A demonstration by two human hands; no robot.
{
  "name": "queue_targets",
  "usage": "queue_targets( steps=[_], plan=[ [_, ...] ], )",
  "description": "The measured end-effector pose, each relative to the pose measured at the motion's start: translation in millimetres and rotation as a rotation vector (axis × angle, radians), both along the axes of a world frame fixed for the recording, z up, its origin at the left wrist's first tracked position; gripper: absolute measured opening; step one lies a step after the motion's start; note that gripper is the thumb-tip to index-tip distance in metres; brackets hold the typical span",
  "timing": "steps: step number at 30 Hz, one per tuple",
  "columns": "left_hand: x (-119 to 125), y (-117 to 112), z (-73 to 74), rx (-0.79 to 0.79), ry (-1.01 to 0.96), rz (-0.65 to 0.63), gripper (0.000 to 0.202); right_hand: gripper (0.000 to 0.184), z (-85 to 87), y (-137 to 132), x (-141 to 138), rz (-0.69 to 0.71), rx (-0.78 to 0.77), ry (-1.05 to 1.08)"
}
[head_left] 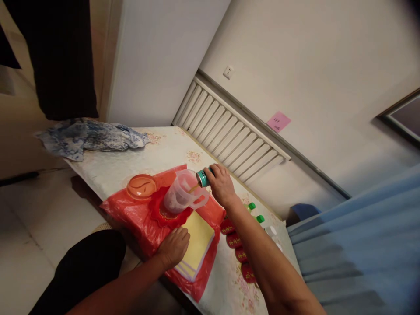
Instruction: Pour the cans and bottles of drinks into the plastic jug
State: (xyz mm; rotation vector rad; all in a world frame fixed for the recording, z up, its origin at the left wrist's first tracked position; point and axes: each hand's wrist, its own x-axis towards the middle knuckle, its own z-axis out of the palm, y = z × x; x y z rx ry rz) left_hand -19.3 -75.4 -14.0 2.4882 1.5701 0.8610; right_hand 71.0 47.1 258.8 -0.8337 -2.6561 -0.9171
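Note:
My right hand is closed round a teal can, tipped on its side with its mouth over a clear plastic pitcher. A thin brown stream runs from the can into the pitcher. The pitcher stands on a red plastic bag spread over the table. My left hand rests with curled fingers on the bag's near edge, beside a stack of yellow paper. An orange lid lies on the bag left of the pitcher.
The table has a pale flowered cloth. A blue patterned cloth lies crumpled at its far end. Red cans and green-capped bottles stand under my right arm. A white radiator lines the wall. My dark knee is at lower left.

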Motion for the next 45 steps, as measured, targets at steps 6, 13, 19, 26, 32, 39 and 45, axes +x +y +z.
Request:
queue_targets(
  steps=[6,13,19,26,32,39,45],
  plan=[
    [-0.1,-0.2,-0.1,0.013,0.003,0.004,0.021,0.039,5.0,-4.8,-3.7,0.018,0.025,-0.027],
    [0.3,-0.6,-1.0,0.018,0.01,0.01,0.02,0.037,8.9,-6.7,-6.5,0.03,0.07,-0.068],
    [-0.4,-1.3,1.0,0.015,0.012,0.009,0.021,0.035,8.6,-6.7,-7.9,0.031,0.066,-0.073],
    [0.0,-0.7,0.6,0.009,0.008,0.005,0.021,0.033,7.0,-7.1,-9.8,0.036,0.075,-0.079],
    [-0.2,-0.5,0.4,0.014,0.007,-0.002,0.021,0.033,3.2,-5.3,-9.8,0.03,0.076,-0.101],
    [-0.9,-1.5,4.7,-0.014,0.007,0.002,0.019,0.034,-1.5,-4.3,-11.7,0.028,0.061,-0.11],
    [-0.9,-0.8,4.5,-0.011,0.003,-0.01,0.019,0.034,-6.7,-3.3,-11.7,0.031,0.08,-0.114]
  ],
)
